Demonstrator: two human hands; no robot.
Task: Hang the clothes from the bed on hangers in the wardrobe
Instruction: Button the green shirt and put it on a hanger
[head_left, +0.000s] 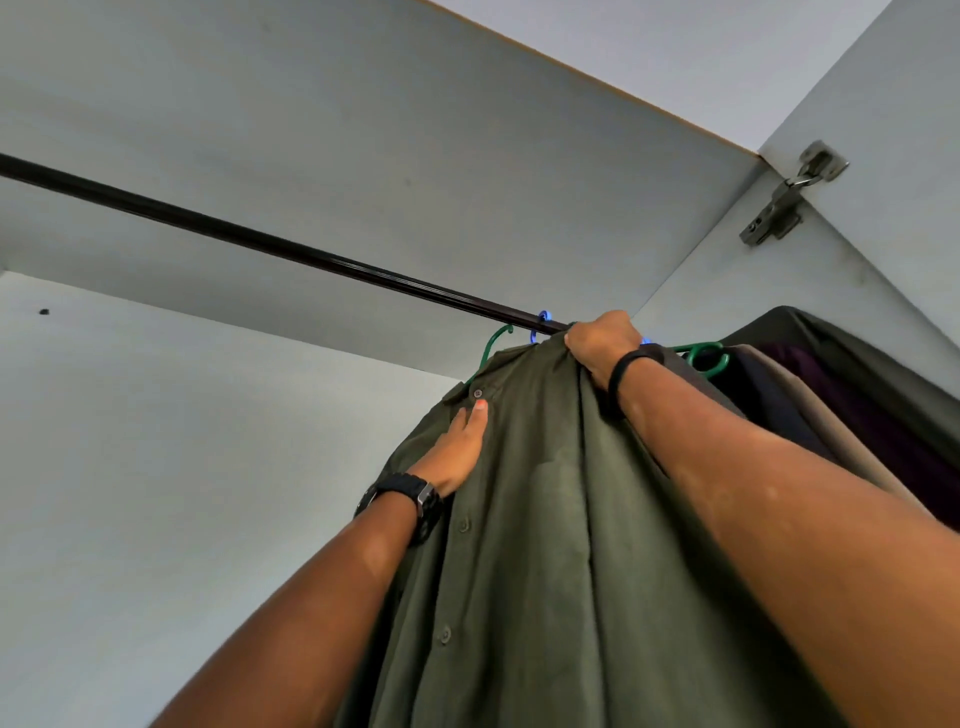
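An olive green buttoned shirt (550, 519) hangs on a green hanger (491, 348) right under the dark wardrobe rail (260, 241). My right hand (602, 343) grips the shirt's top at the collar, up against the rail. My left hand (460, 449) lies on the shirt's left front below the collar button, thumb straight on the cloth; its fingers are hidden behind the fabric. A blue hanger hook (543, 317) sits on the rail just behind the shirt.
To the right hang several more garments (831, 415) in dark olive, purple, navy and tan, with another green hanger (704, 358) between them and my right wrist. A door hinge (789, 197) is on the right panel. The rail runs bare to the left.
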